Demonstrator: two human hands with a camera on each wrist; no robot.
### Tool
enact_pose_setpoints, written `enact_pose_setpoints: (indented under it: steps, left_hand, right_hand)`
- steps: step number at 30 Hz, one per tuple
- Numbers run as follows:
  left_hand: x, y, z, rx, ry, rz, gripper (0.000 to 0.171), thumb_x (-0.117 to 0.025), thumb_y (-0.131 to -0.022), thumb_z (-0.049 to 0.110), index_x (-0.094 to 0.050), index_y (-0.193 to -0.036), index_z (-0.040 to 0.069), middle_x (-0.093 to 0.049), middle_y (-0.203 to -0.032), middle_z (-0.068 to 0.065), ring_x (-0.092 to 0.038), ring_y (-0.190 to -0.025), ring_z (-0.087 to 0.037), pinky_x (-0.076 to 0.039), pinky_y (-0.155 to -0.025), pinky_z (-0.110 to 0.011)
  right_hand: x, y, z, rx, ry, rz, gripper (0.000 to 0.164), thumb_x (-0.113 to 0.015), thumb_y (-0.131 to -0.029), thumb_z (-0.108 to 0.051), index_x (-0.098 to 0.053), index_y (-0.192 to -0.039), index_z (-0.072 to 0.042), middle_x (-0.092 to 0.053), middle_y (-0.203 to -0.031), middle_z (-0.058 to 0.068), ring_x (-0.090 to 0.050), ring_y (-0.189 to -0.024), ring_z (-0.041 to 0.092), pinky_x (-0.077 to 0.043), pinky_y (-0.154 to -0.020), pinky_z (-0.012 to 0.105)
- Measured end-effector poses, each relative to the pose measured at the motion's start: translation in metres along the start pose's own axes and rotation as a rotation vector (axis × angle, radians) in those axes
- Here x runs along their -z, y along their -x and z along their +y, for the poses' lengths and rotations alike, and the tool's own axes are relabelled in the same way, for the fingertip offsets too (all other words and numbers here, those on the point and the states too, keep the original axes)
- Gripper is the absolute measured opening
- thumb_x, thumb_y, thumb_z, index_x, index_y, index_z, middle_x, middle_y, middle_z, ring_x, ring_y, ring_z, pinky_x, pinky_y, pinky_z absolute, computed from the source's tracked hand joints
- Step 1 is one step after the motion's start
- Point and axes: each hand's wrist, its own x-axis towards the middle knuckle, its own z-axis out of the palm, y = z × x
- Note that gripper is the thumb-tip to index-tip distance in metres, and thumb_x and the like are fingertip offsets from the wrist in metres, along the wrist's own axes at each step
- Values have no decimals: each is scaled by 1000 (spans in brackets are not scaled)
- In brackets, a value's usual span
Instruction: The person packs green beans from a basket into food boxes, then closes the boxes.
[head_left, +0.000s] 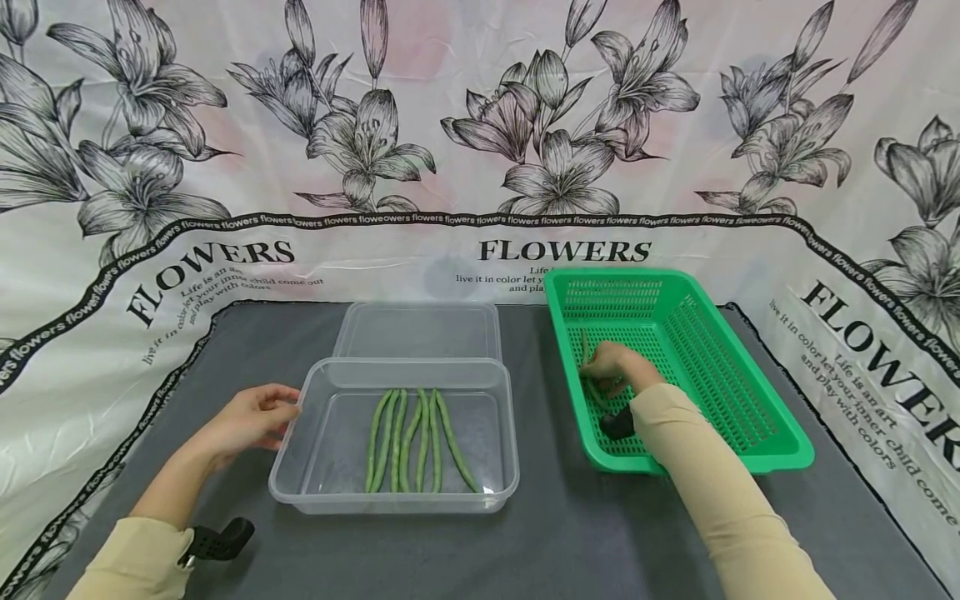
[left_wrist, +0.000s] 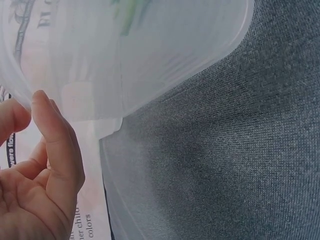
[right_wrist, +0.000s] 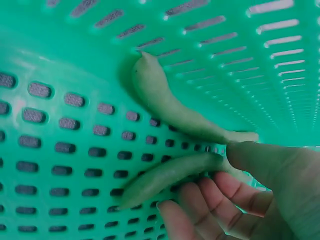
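A clear plastic box (head_left: 315,450) holds several green beans (head_left: 395,442) laid side by side. My left hand (head_left: 255,421) is at the box's left rim, its index fingertip (left_wrist: 41,100) touching the rim and the fingers loosely bent. Inside the green basket (head_left: 720,367), my right hand (head_left: 617,367) pinches a green bean (right_wrist: 172,172) between thumb and fingers. Another green bean (right_wrist: 165,100) lies against the basket wall just beside it, its end close to the thumb. In the head view the hand partly hides both beans.
A clear lid (head_left: 420,329) lies flat behind the box. Dark grey cloth (head_left: 540,533) covers the table, and a flower-printed curtain (head_left: 420,175) hangs behind and at both sides. The slotted basket stands to the box's right, with a gap between them.
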Motion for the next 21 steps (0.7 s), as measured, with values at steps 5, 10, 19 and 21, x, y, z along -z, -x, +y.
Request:
enact_pose_setpoints:
  steps: [5,10,19,21]
  left_hand:
    - [0,1,2,-10,8,-13,49,-52,-94,27,-41,-130,-5,-58,-102,-14,-58,-84,-19,-54,-69,-35]
    - [1,-1,4,-15,9,-14,48,-53,-94,26,-41,-130,-4,-58,-102,-14,-58,-84,-19,-54,-69,-35]
    - [0,0,1,0,2,3,49,-53,-94,27,-41,-130,-3,-57,-105,-15,-56,-85,-20,-53,-70,-35]
    - [0,0,0,-6,3,0,49,-53,-94,28,-41,-130,-4,-57,-104,-15,-56,-86,-21,-53,-70,-35]
  right_hand:
    - [-1,-4,1,-22,-29,9,25,-48,-95,-16,-55,-74,-5,-54,-75,9,-56,-69,18,-55,-65,32]
    - [0,-12,4,-43,-66,6,18,-49,-94,-13,-55,-92,4,-57,-81,16,-60,-73,24,-56,-64,34]
    - [3,-18,4,-24,-93,3,19,-46,-92,-11,-53,-80,1,-56,-78,15,-60,-70,25,-56,-65,35]
    - [7,-9,-3,-11,-94,25,20,-44,-93,-10,-55,-83,2,-57,-84,17,-61,-76,27,-56,-65,35]
